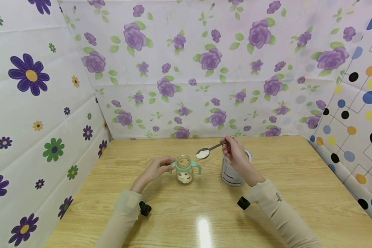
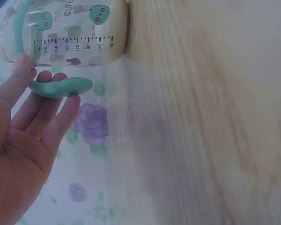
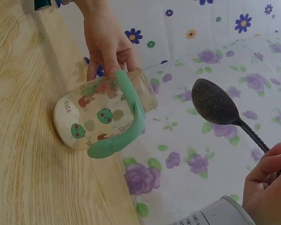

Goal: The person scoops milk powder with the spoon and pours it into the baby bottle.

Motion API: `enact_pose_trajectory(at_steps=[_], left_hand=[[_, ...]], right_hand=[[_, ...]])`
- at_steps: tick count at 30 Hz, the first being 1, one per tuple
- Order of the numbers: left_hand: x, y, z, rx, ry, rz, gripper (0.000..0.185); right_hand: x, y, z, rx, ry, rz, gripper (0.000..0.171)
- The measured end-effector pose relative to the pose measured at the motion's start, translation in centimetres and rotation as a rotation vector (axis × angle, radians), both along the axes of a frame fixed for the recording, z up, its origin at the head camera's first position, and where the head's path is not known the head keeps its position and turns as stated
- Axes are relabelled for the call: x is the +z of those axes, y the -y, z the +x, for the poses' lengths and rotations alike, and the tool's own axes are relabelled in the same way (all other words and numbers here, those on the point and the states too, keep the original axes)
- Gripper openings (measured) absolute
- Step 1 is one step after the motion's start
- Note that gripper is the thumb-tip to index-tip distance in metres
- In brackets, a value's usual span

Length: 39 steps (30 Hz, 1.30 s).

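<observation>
A clear baby bottle (image 1: 184, 176) with a green two-handled collar stands upright and uncapped on the table. Pale contents lie at its base in the left wrist view, below the printed scale (image 2: 74, 43). My left hand (image 1: 156, 168) holds the bottle's left green handle (image 2: 61, 87), thumb near the collar and fingers behind the loop. My right hand (image 1: 235, 153) pinches the handle of a dark spoon (image 1: 203, 153) heaped with white powder. The spoon is in the air between bottle and can; its dark underside (image 3: 214, 101) faces the right wrist camera. Under my right hand stands a powder can (image 1: 230, 174).
The wooden table (image 1: 186, 213) reaches back to a flowered cloth wall (image 1: 186, 69). Cloth with daisies (image 1: 52, 103) hangs on the left, and dotted cloth (image 1: 353, 120) on the right. Black wrist cameras (image 1: 145, 208) sit below both forearms.
</observation>
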State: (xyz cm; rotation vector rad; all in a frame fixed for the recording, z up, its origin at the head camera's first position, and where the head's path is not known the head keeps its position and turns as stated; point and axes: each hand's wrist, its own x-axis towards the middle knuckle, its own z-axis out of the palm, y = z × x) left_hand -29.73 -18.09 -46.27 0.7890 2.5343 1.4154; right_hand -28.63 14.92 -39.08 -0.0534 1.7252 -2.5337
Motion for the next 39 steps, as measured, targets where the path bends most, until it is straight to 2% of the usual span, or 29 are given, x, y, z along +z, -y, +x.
enact_pose_trajectory(at_steps=[6, 20, 39], left_hand=[[0.1, 0.0, 0.0, 0.004, 0.012, -0.001, 0.034], [0.0, 0.0, 0.0, 0.005, 0.015, 0.004, 0.033], [0.0, -0.1, 0.0, 0.008, 0.023, 0.002, 0.032]], right_hand=[[-0.2, 0.4, 0.0, 0.024, -0.017, 0.000, 0.034], [-0.8, 1.0, 0.0, 0.099, -0.068, 0.112, 0.032], [-0.8, 1.4, 0.4, 0.147, -0.110, 0.160, 0.030]])
